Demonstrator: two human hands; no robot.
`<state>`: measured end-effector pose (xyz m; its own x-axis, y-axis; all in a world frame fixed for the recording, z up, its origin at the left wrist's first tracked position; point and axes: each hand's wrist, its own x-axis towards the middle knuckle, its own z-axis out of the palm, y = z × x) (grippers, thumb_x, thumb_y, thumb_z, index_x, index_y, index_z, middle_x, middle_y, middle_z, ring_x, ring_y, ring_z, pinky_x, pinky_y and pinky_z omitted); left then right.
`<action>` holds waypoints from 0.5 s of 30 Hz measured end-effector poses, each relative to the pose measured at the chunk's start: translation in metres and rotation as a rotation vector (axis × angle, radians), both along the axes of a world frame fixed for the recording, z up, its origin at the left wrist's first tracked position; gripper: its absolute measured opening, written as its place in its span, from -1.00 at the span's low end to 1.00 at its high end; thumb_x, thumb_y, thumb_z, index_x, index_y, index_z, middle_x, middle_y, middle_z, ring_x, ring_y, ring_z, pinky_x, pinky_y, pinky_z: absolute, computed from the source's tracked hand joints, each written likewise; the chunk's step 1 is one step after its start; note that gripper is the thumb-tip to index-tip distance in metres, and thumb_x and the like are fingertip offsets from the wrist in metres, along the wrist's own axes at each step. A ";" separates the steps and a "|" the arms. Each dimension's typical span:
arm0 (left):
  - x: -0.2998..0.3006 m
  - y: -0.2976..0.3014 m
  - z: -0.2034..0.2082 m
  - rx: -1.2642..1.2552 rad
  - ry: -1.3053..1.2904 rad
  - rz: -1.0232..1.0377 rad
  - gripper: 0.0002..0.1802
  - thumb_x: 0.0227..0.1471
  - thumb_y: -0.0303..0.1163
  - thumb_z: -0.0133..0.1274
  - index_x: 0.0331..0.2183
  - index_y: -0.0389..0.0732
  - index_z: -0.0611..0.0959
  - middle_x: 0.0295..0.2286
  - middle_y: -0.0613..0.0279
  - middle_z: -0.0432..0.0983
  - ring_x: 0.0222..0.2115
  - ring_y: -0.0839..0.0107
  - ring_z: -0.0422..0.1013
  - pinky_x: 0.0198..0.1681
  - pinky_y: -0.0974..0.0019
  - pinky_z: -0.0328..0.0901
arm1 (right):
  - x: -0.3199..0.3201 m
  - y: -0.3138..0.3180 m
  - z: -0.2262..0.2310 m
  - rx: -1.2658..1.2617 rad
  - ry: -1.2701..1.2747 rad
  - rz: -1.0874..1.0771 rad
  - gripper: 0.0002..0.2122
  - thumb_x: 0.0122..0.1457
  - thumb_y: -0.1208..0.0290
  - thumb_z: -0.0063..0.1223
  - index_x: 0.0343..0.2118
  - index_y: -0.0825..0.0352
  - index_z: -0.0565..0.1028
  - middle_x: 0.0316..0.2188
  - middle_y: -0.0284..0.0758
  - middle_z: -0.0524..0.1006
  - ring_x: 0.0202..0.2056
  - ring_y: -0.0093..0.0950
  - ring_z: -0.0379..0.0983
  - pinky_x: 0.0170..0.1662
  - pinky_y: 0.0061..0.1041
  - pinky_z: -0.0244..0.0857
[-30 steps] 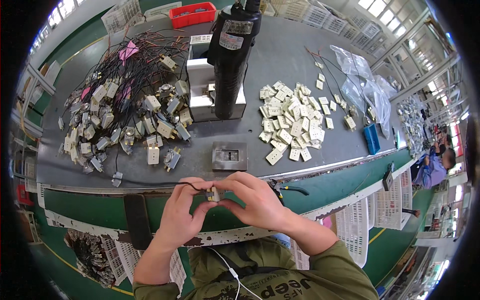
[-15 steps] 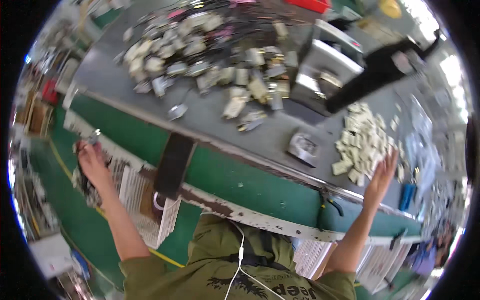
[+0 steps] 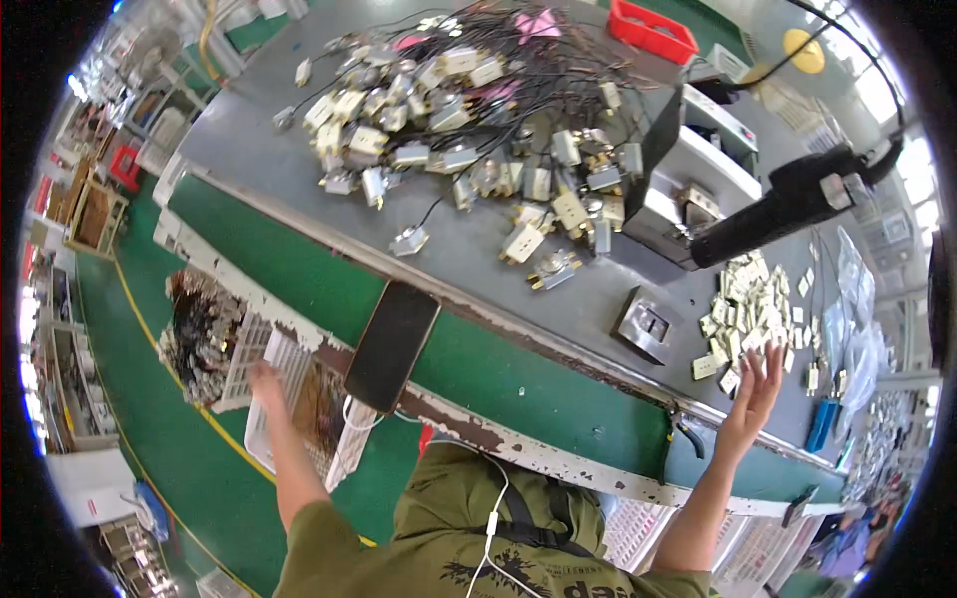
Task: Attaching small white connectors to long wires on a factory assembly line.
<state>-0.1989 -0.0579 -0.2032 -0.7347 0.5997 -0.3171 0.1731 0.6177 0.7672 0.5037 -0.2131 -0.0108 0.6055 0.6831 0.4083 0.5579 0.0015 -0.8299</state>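
The left hand (image 3: 264, 379) reaches down off the bench edge over a white crate (image 3: 299, 399). It is seen from the back and blurred, so its fingers cannot be read, nor whether it holds anything. Just left of it a second crate (image 3: 204, 339) holds a dark tangle of parts too small to tell apart.

The right hand (image 3: 755, 394) is raised at the near edge of the grey bench (image 3: 469, 254), fingers spread wide, holding nothing. Its fingertips overlap the near side of a heap of small cream blocks (image 3: 753, 314); touching or just above cannot be told. A blue cup (image 3: 822, 424) stands just right of the hand.

Between the arms a black phone (image 3: 392, 344) lies across the green rail (image 3: 498, 374), a white cable running from it down to the person's olive shirt (image 3: 469, 538). Farther in, a small metal jig (image 3: 643, 327) sits near the blocks. Behind it stands a grey-white machine (image 3: 698, 189) with a black arm (image 3: 788, 204), its far part cut off toward the rim. A big pile of wired sockets (image 3: 469, 130) covers the far left of the bench, and a red tray (image 3: 653, 30) lies at the top edge.
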 end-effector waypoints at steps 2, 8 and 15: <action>0.044 0.033 0.053 0.457 0.313 -0.154 -0.71 0.24 -0.33 -0.09 -0.06 -0.27 0.48 -0.18 0.12 0.46 -0.16 0.39 0.39 -0.04 0.31 0.28 | -0.011 0.001 0.001 -0.009 0.035 0.035 -0.54 0.33 0.54 -0.22 0.28 0.35 0.08 0.24 -0.12 0.20 0.10 -0.36 0.33 0.14 -0.39 0.22; 0.248 0.070 0.193 0.635 0.705 -1.016 -0.55 0.06 -0.41 0.11 0.02 -0.18 0.46 -0.07 0.15 0.43 -0.02 0.26 0.34 0.04 0.30 0.24 | -0.044 0.017 0.013 -0.008 0.094 0.123 -0.57 0.29 0.63 -0.21 0.23 0.41 0.16 0.15 -0.15 0.31 -0.01 -0.45 0.41 0.06 -0.46 0.29; 0.336 0.050 0.263 0.467 0.356 -1.381 -0.59 -0.10 -0.56 0.16 -0.12 -0.19 0.53 -0.30 0.16 0.46 -0.33 0.30 0.42 -0.24 0.31 0.35 | -0.083 0.019 0.032 -0.230 0.010 0.552 -0.67 0.05 0.73 -0.04 -0.08 0.37 0.48 -0.21 -0.19 0.56 -0.15 -0.30 0.52 -0.07 -0.40 0.37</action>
